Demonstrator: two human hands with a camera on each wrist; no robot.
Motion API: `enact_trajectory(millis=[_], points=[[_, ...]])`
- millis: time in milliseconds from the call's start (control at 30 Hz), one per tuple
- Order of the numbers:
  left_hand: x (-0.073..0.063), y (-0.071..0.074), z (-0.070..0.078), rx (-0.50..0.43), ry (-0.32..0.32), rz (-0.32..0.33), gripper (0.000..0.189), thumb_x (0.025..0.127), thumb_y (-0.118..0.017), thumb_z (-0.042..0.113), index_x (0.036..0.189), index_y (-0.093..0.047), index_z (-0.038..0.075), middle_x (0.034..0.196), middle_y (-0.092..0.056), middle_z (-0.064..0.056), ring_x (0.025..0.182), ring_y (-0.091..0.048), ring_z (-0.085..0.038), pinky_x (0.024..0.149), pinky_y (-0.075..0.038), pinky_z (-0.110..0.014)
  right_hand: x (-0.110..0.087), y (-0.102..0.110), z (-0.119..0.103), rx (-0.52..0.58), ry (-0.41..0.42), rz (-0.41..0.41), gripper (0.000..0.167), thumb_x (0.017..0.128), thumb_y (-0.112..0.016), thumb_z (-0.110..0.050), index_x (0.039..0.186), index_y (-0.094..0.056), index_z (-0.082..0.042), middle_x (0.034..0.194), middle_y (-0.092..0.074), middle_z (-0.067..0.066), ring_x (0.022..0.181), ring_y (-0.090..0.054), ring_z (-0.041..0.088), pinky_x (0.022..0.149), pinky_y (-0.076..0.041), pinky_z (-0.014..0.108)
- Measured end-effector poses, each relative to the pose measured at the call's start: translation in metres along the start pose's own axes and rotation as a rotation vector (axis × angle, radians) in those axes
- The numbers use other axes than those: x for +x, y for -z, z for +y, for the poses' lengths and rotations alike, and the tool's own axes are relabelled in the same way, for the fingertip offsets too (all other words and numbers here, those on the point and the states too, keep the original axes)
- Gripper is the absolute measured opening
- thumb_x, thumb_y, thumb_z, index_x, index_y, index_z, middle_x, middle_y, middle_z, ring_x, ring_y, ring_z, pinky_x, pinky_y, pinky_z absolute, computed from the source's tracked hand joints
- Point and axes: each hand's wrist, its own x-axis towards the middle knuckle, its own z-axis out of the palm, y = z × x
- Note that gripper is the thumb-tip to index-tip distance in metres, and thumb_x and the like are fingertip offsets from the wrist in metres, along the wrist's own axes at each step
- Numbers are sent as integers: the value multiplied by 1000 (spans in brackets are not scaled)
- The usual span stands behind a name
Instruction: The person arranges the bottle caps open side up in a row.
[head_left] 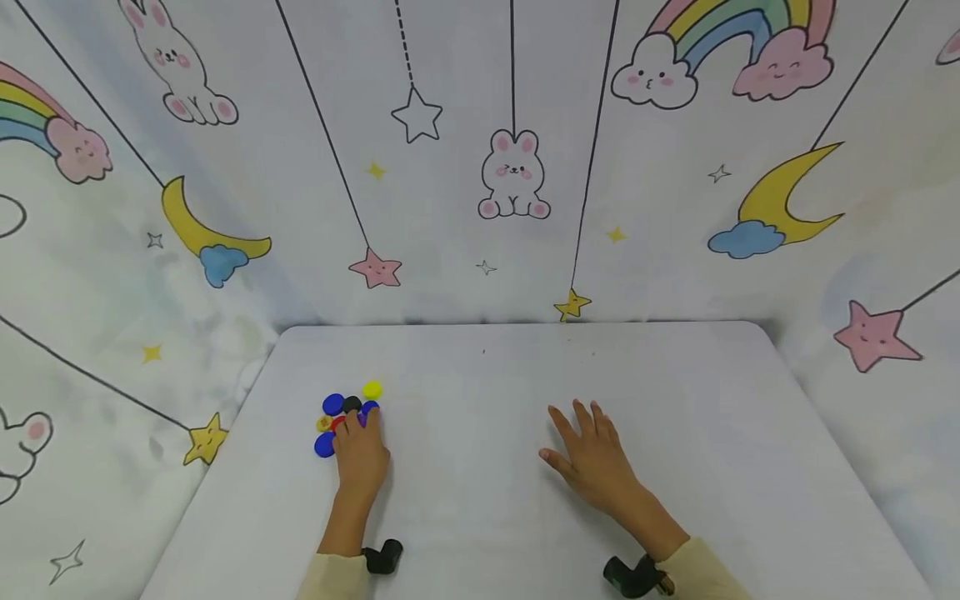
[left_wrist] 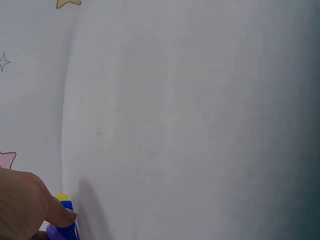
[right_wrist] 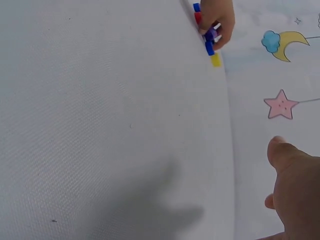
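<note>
At the table's left, a cluster of bottle caps lies under and around my left hand (head_left: 363, 454). Its thumb and fingers pinch a purple bottle cap (left_wrist: 59, 233) with a ridged side, low over the pile. Round it are blue caps (head_left: 333, 404), a black cap (head_left: 352, 404), a yellow cap (head_left: 372, 390) and a small gold-yellow piece (head_left: 324, 423). A red cap (head_left: 338, 423) is partly covered by the fingers. Over the right half of the table my right hand (head_left: 596, 462) is spread with nothing in it, its shadow (right_wrist: 155, 210) falling on the white surface.
The white table (head_left: 480, 517) has rounded far corners. A patterned cloth backdrop (head_left: 450, 50) with rabbits, stars and moons rises behind it and along both sides. Dark wrist cameras, such as the left one (head_left: 384, 557), sit by each sleeve.
</note>
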Motion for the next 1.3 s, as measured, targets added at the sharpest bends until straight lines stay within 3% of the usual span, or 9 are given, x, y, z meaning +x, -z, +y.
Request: enact_trajectory(millis=[300,433,667,833,967,1100,1200,1300], points=[[8,9,-9,-1,-29,12,31,87,-65,-5,118,-61,-6,118,-56,-32,107,-54,-46,96,-46,-55,2,0,0,-13,-1,4,67,95,-57,-49,149,-39,-13,150,-33,31,141,-21,56,111,-21,68],[10,10,-9,-41,-6,-8,28,89,-67,-1,116,-63,-6,114,-59,-29,104,-60,-42,94,-50,-53,2,-1,0,-4,0,11,67,95,-57,-49,149,-39,-13,150,-33,31,141,-22,56,111,-22,68],[-1,9,-1,-73,-21,-58,27,87,-75,18,105,-66,-1,92,-64,-15,80,-64,-27,74,-58,-43,-7,-11,2,-5,-11,-17,69,94,-58,-50,149,-39,-14,149,-36,31,139,-25,56,109,-25,68],[-7,14,20,-104,-78,-120,29,84,-77,23,101,-64,4,83,-65,-6,67,-59,-18,60,-55,-32,-11,-16,2,21,-12,12,72,94,-59,-49,152,-33,-14,148,-35,30,139,-27,55,109,-27,67],[-9,20,40,-153,-158,-73,35,83,-79,21,110,-62,7,95,-72,-9,74,-65,-21,66,-57,-34,-7,-15,1,10,36,74,76,90,-67,-46,150,-36,-11,145,-42,25,137,-33,51,108,-30,65],[-11,22,59,-301,-316,-36,43,81,-80,12,120,-62,8,105,-73,-7,85,-68,-19,76,-58,-35,-3,-10,-2,17,106,131,68,82,-79,-34,138,-51,-8,132,-59,15,127,-50,41,105,-39,57],[-13,22,74,-455,-474,-52,47,78,-81,5,121,-63,7,106,-72,-3,87,-66,-16,78,-57,-33,1,-4,-9,107,155,134,53,82,-80,-26,128,-62,-9,119,-69,7,116,-61,29,99,-47,49],[-16,24,91,-565,-581,-116,45,78,-80,2,119,-63,5,107,-72,-2,88,-66,-13,79,-57,-30,6,4,-17,232,216,118,46,84,-78,-22,125,-64,-8,113,-72,3,104,-67,20,90,-54,42]])
